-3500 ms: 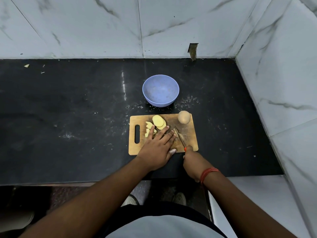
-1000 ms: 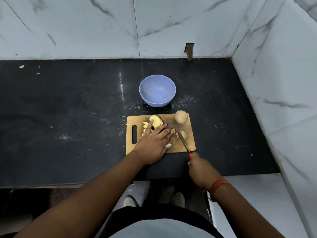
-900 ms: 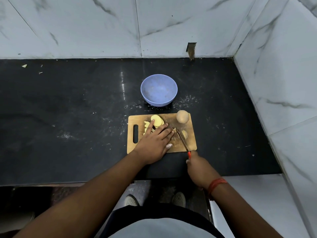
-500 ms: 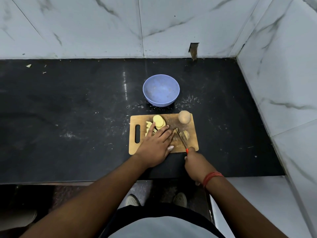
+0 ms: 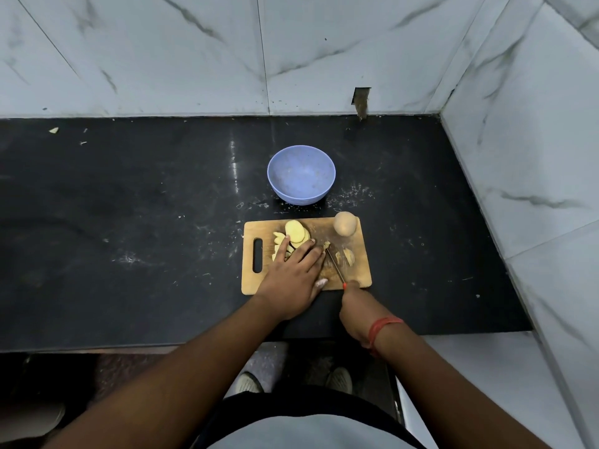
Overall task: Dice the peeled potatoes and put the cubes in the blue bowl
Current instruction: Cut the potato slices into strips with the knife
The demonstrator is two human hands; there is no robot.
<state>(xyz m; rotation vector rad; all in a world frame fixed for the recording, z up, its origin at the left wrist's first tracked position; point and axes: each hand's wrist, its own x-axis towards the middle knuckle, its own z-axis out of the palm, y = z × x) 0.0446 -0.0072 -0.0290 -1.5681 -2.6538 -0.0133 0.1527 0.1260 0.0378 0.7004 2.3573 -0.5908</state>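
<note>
A wooden cutting board [image 5: 251, 280] lies on the black counter. Yellow potato slices [image 5: 296, 234] are piled at its far left. My left hand [image 5: 293, 273] lies flat over potato pieces, fingers straight, pressing them down. My right hand [image 5: 356, 306] grips the red handle of a knife [image 5: 335, 267]; the blade runs along my left fingertips with its tip near a small cut piece. A few cut pieces [image 5: 347, 256] lie right of the blade. A whole potato [image 5: 345, 223] sits at the board's far right corner. The blue bowl [image 5: 301, 175], behind the board, holds nothing.
The black counter [image 5: 129, 222] stretches far to the left, with scraps at its back left. Marble walls close the back and the right side [image 5: 518, 157]. The counter's front edge runs just under my wrists, and my shoes show below it.
The knife has worked back and forth beside my left fingers, and a few cut pieces have appeared right of the blade. My left hand has stayed pressed on the potato.
</note>
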